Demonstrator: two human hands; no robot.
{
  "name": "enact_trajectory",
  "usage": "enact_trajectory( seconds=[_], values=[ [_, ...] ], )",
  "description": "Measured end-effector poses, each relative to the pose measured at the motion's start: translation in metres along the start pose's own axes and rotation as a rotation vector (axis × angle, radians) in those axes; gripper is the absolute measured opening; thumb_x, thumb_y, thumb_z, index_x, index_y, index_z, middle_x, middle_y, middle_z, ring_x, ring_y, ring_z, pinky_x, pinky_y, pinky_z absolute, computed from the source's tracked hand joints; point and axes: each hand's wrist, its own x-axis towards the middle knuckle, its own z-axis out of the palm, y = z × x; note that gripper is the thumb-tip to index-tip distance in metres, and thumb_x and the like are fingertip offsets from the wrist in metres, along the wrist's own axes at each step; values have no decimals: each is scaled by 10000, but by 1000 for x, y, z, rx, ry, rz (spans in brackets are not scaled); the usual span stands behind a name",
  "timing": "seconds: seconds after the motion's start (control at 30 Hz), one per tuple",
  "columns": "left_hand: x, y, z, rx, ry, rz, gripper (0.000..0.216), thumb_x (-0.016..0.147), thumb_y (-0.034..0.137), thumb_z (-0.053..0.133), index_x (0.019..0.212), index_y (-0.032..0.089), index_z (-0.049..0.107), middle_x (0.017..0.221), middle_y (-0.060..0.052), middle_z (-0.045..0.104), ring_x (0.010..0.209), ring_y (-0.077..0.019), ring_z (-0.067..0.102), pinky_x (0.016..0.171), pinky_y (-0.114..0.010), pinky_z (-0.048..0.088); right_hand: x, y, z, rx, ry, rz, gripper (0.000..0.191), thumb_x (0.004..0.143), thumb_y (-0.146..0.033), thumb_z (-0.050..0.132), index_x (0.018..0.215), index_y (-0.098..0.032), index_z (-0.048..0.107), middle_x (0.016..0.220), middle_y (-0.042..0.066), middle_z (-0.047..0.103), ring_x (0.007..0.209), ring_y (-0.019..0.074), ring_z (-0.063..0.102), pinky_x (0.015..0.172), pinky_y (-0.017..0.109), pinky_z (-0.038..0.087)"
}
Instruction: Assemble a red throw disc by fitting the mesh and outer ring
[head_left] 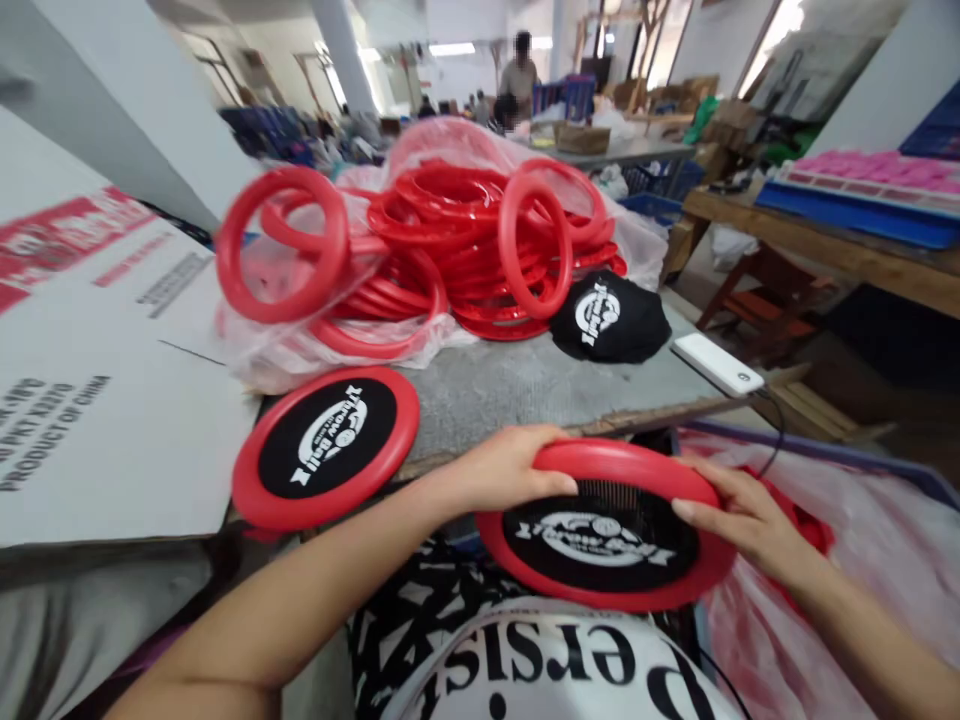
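Between my two hands is a red ring paddle with a black fabric centre [600, 550], printed "Throw Ball" in white. My left hand [517, 465] grips its upper left rim, thumb on the front face. On the upper right rim my right hand [739, 505] is closed, its thumb also on the front. The paddle is tilted towards me over my lap. A second such paddle [328, 440] lies at the table's left front edge. Further back is a loose black printed fabric cover [611, 318], beside a heap of red plastic rings [450, 240].
A white printed carton [112, 380] stands at the left. On the table's right corner lies a white power bank [718, 364] with a cable. A plastic-lined crate [862, 520] is at my right. Pink pieces [885, 170] fill a tray on another bench. A person [519, 75] is in the background.
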Motion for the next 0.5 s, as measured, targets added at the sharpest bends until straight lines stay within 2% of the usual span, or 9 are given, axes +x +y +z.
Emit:
enact_trajectory(
  seconds=[0.17, 0.27, 0.37, 0.5],
  values=[
    [-13, -33, 3, -236, 83, -88, 523, 809, 411, 780, 1276, 200, 673, 1217, -51, 747, 1104, -248, 694, 1002, -369, 527, -20, 57, 21, 234, 230, 76, 495, 703, -560, 837, 1037, -201, 767, 901, 47, 761, 773, 217, 696, 690, 289, 579],
    [-21, -39, 9, -282, 141, -130, 519, 789, 410, 789, 1242, 180, 686, 1166, -48, 758, 1055, -242, 706, 961, -367, 550, -31, 78, 28, 296, 318, 63, 510, 694, -579, 833, 1031, -207, 747, 893, 44, 749, 762, 223, 686, 683, 314, 573],
    [-26, -35, 12, -241, 171, -131, 486, 795, 408, 788, 1220, 190, 697, 1149, -35, 758, 1040, -229, 706, 946, -354, 552, -34, 70, 19, 160, 239, -2, 441, 772, -557, 782, 1037, -210, 719, 874, 33, 723, 744, 204, 668, 660, 291, 551],
    [-30, -22, 14, -147, 181, -65, 442, 805, 385, 785, 1208, 216, 711, 1166, -21, 757, 1058, -226, 699, 962, -348, 539, -24, 23, -1, -120, 93, -169, 405, 871, -526, 717, 1132, -219, 677, 981, 42, 739, 836, 207, 702, 731, 278, 562]
  ],
)
